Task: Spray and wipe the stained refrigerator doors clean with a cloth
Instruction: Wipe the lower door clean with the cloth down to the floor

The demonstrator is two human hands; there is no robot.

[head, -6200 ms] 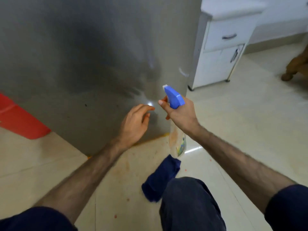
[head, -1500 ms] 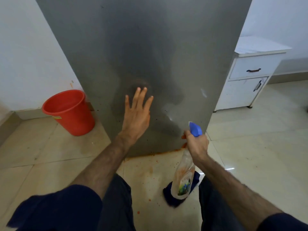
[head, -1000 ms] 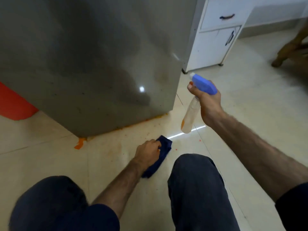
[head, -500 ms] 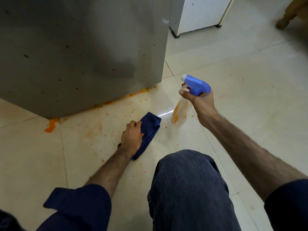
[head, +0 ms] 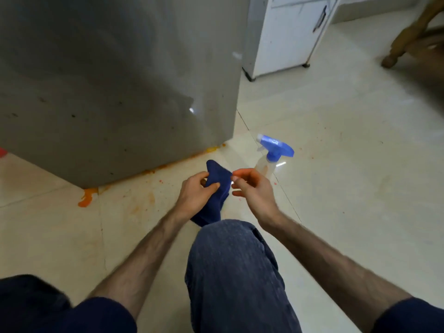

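I count one cloth pinched by left hand; right hand loosely curled beside it; one spray bottle beyond, on orange-spattered tile floor near refrigerator door.

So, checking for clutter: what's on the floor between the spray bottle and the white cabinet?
Only bare floor tile with faint orange specks, in the head view.

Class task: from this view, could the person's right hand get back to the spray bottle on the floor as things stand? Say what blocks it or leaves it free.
Probably yes. The right hand holds nothing, and the spray bottle stands upright just beyond it with bare floor between. The cloth is in the left hand, off to the side.
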